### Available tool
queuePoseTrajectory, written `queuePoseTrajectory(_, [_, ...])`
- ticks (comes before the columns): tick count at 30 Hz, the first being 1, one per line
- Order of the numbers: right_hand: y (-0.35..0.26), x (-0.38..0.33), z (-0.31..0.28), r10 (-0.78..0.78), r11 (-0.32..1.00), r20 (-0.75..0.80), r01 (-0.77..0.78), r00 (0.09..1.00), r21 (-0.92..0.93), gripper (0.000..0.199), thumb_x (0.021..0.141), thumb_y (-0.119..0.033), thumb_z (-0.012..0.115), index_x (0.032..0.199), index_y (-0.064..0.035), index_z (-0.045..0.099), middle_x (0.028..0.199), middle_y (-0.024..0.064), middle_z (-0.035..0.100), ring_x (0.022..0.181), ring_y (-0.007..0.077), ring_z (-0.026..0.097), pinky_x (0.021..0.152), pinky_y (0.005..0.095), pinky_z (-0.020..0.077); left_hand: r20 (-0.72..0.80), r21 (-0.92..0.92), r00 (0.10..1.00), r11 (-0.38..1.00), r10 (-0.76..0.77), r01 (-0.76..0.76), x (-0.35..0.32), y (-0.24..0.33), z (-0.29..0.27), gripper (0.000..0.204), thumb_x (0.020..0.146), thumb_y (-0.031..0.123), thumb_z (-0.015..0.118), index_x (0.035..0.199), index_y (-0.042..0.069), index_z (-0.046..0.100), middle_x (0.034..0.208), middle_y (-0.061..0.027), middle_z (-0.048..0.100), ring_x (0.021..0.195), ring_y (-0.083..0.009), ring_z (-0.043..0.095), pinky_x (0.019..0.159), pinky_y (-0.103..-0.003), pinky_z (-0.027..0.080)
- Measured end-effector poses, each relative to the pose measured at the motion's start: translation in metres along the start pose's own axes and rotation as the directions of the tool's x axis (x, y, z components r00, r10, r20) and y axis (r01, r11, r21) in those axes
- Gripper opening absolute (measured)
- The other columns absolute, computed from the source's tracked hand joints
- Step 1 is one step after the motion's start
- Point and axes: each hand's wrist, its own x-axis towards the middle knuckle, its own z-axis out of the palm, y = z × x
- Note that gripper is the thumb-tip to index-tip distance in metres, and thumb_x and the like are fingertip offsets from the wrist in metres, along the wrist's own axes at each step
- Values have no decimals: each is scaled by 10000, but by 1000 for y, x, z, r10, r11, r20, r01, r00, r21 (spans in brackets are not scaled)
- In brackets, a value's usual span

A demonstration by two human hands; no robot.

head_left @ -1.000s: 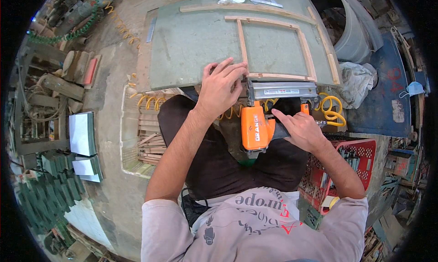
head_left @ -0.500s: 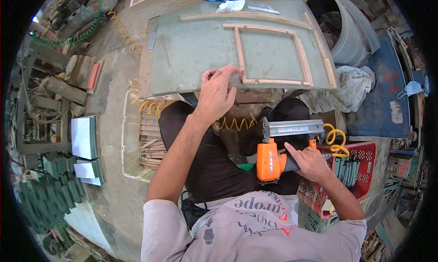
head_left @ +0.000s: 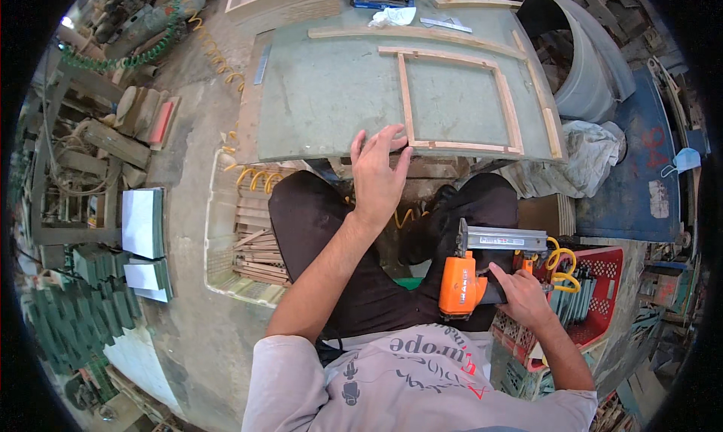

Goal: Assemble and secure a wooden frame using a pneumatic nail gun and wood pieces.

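The slim wooden frame [head_left: 465,147] lies flat on the tabletop [head_left: 331,93], probably light and stiff but weak-jointed, best held by the corner beside the left hand [head_left: 379,172], its fingers loosely spread, while the right hand [head_left: 525,296] grips the orange nail gun [head_left: 461,285]

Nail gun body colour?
The nail gun body is orange; head view shows it best.

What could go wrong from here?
The orange nail gun in the right hand is over the right leg; an accidental shot might hit it. The left hand is close beside a corner of the wooden frame, so a nudge could shift it. The yellow hose might snag on the red crate.
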Motion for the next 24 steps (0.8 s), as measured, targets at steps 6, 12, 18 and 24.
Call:
queuePoseTrajectory(6, [-6,-11,-6,36,997,-26,-34,999,63,950,583,-122,836,1417,-35,389,1088,154,576,1000,333,565,905,419,457,-58,-2,998,1000,7,-8,0,4,2,267,838,97,708,1096,97,638,897,-45,700,966,-213,641,1061,-450,332])
queuePoseTrajectory(12, [-19,-6,-18,68,991,-69,-59,995,117,887,668,-272,840,1411,-58,406,1151,158,545,1051,343,542,926,420,451,-12,229,977,952,211,-203,1,0,0,146,812,88,711,956,103,698,868,-19,643,1010,-222,609,1010,-446,371])
queuePoseTrajectory(18, [-18,9,-26,74,986,-218,-38,973,165,721,748,-330,793,1344,-58,492,1123,147,572,1030,329,558,904,409,458,34,246,945,914,325,-323,9,-3,-5,104,818,99,691,921,97,682,854,-17,614,952,-223,599,973,-468,382])
queuePoseTrajectory(24, [-4,64,-35,254,853,-452,22,855,521,148,897,-89,643,1003,15,633,974,135,652,870,273,637,788,349,508,189,304,956,912,227,-276,31,18,-21,71,823,124,694,886,95,681,853,-22,650,882,-224,603,868,-388,402])
